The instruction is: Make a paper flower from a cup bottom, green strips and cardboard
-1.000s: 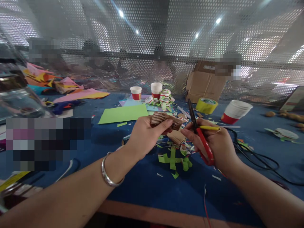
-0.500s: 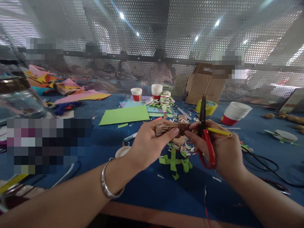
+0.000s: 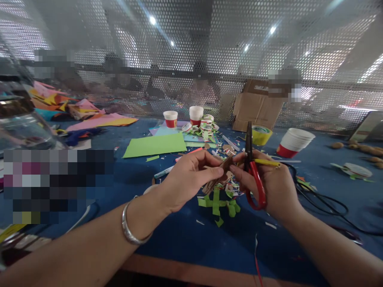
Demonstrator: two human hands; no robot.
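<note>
Gripping a small brown cardboard piece (image 3: pixel 226 163) above the desk (image 3: pixel 185 243), your left hand (image 3: pixel 187 177) pinches it between thumb and fingers, with the ridged edge tilted downward. Your right hand (image 3: pixel 267 179) is closed around the red-handled scissors (image 3: pixel 259 190), whose blades point upward and appear to lie together; a thin yellow stick (image 3: pixel 266 162) crosses the same hand. The thumb and fingertips of your right hand meet the cardboard at its right end, though the exact contact is partly hidden. The piece thus lies between your two hands, above the loose paper scraps (image 3: pixel 230 188) and just beyond the green paper strips (image 3: pixel 216 202). To handle it well, support the cardboard close to the part being worked, so that the layers do not buckle; press with the fingertips in small, even amounts, since corrugated board probably creases or tears along its ridges. Keep the blades upright and turned away from your left fingers while the right fingertips work, and hold the yellow stick clear of the blades. Should the scissors be needed, free the right fingertips first and leave the left pinch well back from the edge. The green sheet (image 3: pixel 155 145) lies farther off, apart from both hands.
</note>
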